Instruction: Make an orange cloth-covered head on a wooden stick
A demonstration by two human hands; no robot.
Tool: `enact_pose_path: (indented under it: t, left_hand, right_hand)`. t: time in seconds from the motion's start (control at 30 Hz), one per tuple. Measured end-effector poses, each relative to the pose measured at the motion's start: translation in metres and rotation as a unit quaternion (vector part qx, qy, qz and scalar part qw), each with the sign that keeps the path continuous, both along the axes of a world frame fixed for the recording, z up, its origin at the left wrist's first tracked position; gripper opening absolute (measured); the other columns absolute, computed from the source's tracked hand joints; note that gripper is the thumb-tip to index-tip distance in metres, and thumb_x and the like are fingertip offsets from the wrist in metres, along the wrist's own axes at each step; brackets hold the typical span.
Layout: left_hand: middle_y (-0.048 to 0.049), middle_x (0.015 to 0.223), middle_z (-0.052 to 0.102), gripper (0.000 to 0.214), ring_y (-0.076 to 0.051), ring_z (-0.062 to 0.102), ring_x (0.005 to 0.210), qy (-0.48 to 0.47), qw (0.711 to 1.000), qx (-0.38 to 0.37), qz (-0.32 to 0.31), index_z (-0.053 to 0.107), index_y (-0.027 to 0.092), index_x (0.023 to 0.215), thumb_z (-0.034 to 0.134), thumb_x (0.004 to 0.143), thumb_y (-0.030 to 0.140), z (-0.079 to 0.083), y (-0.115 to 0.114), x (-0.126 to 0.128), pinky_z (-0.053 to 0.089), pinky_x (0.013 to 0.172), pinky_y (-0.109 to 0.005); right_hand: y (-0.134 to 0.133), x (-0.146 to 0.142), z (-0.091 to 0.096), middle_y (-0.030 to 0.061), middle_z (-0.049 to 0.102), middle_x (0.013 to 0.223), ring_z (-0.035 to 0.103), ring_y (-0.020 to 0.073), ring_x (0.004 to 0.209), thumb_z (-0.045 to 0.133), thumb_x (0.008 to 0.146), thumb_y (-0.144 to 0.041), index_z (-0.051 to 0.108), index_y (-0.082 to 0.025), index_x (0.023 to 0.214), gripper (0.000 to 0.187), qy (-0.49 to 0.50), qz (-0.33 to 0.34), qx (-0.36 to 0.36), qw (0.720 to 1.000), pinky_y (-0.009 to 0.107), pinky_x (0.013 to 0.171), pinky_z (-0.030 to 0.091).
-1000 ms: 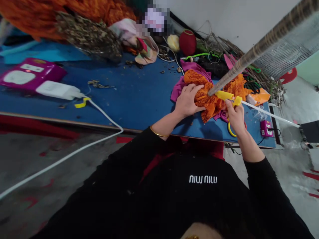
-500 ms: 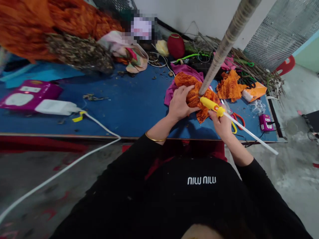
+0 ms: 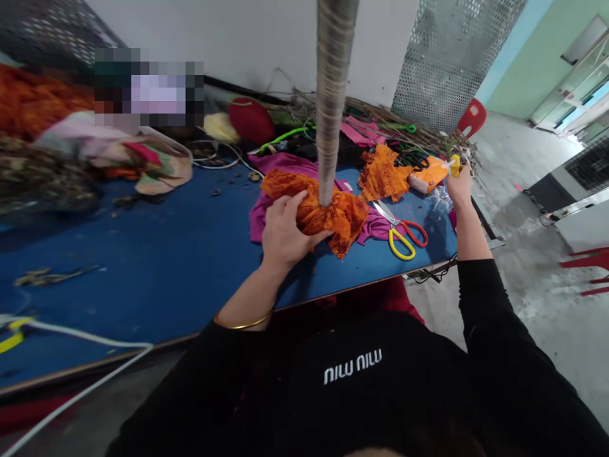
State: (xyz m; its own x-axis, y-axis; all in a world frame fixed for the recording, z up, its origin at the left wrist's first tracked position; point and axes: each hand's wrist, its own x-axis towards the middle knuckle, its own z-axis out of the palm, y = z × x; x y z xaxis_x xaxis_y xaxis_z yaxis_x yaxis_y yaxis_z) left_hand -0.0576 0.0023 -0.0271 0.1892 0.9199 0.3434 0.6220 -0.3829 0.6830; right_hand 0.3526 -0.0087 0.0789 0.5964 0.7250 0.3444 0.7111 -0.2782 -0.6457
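My left hand (image 3: 284, 236) presses the crumpled orange fabric (image 3: 311, 202), thumb and fingers closed on its left side. A thick, ridged grey-brown pole (image 3: 330, 101) stands with its lower end in the middle of that bunched fabric. Purple cloth (image 3: 259, 216) lies partly under it. Out at the right end of the table, my right hand (image 3: 460, 187) is closed on the yellow glue gun (image 3: 455, 166); most of the tool is hidden. Scissors (image 3: 402, 243) with one yellow and one red handle lie open between my hands.
Another orange piece (image 3: 384, 174) and an orange packet (image 3: 429, 174) lie on the blue tabletop (image 3: 190, 254). Dry twigs (image 3: 375, 114) and a red ball-like thing (image 3: 250, 120) sit along the back. A white cable (image 3: 90, 335) crosses the front left edge.
My right hand has carried the yellow glue gun from the pole's base to the table's right end. My left hand stays on the orange fabric. The view has turned right.
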Motion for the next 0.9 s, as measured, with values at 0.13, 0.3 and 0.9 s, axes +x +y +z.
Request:
enact_pose_path:
  t: [0.13,0.3,0.9]
  left_hand:
    - [-0.0046,0.138,0.060,0.094,-0.048,0.046,0.139,-0.015,1.000,0.004,-0.006,0.051,0.040,0.150,0.076,0.069,0.080,0.000,0.001,-0.002,0.043,0.116,-0.068]
    - [-0.0150,0.145,0.056,0.094,-0.049,0.048,0.140,-0.008,1.000,0.021,-0.010,0.053,0.032,0.150,0.077,0.071,0.077,-0.005,0.001,-0.005,0.042,0.118,-0.069]
    - [-0.0187,0.151,0.055,0.108,-0.041,0.050,0.143,0.028,0.999,0.027,0.006,0.050,0.022,0.155,0.088,0.067,0.072,-0.008,0.007,0.004,0.040,0.122,-0.058]
  right_hand:
    - [0.002,0.019,-0.016,0.0230,0.060,0.129,0.064,0.0300,0.115,0.051,0.086,-0.009,0.057,-0.010,0.125,0.039,-0.054,-0.120,-0.103,0.986,0.044,0.103,0.050]
    - [-0.027,0.007,-0.045,0.0271,0.051,0.141,0.067,0.0308,0.114,0.050,0.089,-0.008,0.058,-0.007,0.131,0.043,-0.104,-0.135,-0.172,0.970,0.043,0.103,0.049]
    - [-0.026,-0.158,-0.051,0.0147,0.071,0.137,0.070,0.0228,0.123,0.077,0.088,-0.038,0.062,-0.015,0.139,0.058,0.043,0.303,-0.077,0.949,0.036,0.108,0.055]
